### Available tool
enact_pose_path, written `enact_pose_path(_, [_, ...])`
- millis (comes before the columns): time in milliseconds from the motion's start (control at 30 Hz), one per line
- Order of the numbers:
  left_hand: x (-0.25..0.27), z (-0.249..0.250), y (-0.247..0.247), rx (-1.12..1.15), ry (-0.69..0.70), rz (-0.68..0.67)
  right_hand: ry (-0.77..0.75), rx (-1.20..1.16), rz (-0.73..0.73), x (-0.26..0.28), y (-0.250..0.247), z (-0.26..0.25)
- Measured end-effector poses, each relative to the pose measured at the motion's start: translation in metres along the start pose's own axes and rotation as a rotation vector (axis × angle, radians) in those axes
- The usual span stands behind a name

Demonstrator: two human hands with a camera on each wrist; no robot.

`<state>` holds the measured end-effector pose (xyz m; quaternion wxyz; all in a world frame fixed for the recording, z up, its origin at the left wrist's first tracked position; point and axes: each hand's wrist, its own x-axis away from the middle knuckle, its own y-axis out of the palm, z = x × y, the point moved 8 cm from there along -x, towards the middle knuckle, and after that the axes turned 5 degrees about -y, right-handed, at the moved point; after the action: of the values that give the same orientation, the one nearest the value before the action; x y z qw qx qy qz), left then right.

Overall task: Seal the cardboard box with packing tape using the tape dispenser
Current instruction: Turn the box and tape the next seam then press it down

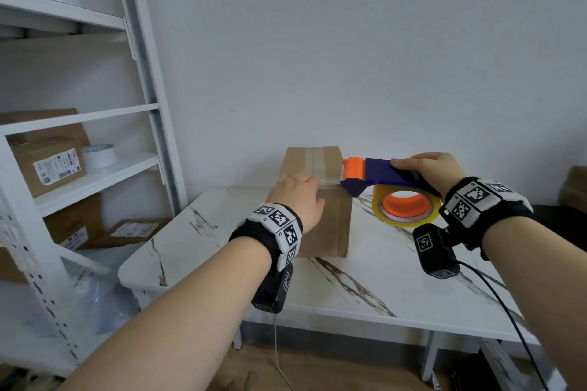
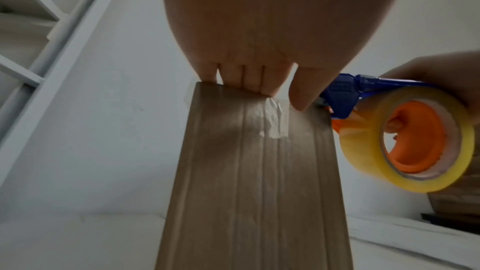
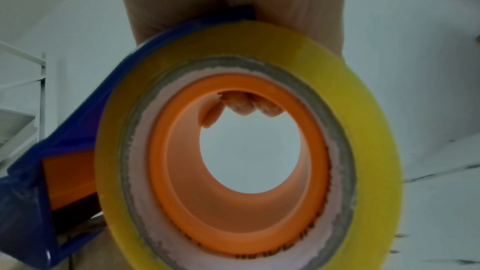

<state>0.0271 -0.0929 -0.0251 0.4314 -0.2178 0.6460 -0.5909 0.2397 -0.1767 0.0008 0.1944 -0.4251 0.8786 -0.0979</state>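
Observation:
A brown cardboard box (image 1: 330,225) (image 2: 254,182) stands on the white marble table (image 1: 349,282), with clear tape (image 1: 317,165) along its top seam and a strip end folded down its near face (image 2: 275,122). My left hand (image 1: 298,194) (image 2: 257,81) lies flat on the box's near top edge, fingers straight, thumb on the near face. My right hand (image 1: 428,168) grips the blue and orange tape dispenser (image 1: 381,173) (image 2: 342,98) (image 3: 52,161) at the box's right top edge. Its yellow tape roll (image 1: 406,206) (image 2: 413,143) (image 3: 249,151) hangs beside the box. My fingertips (image 3: 244,106) show through the roll's core.
A white metal shelf unit (image 1: 95,124) stands to the left, holding cardboard boxes (image 1: 47,162) and tape rolls (image 1: 100,155). A wall is right behind the table. Another brown object (image 1: 575,190) sits at the far right. Cables hang from my wrist cameras.

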Motion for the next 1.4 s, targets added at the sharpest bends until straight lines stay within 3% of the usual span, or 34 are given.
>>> enact_pose_path(267, [-0.006, 0.025, 0.004, -0.031, 0.058, 0.045, 0.005, -0.029, -0.015, -0.002, 0.001, 0.006])
enact_pose_path(567, [-0.010, -0.005, -0.002, -0.255, -0.007, 0.026, 0.020, -0.064, -0.057, 0.000, 0.032, 0.003])
enact_pose_path(700, [-0.005, -0.016, -0.003, -0.124, -0.060, 0.065, 0.022, -0.066, -0.062, 0.004, 0.046, -0.001])
enact_pose_path(1033, [-0.011, -0.008, 0.012, -0.122, -0.160, 0.202, -0.042, -0.096, -0.066, 0.009, 0.044, 0.006])
enact_pose_path(1400, [-0.020, -0.005, 0.007, -0.161, -0.150, 0.150, -0.049, 0.043, -0.089, 0.020, 0.007, 0.026])
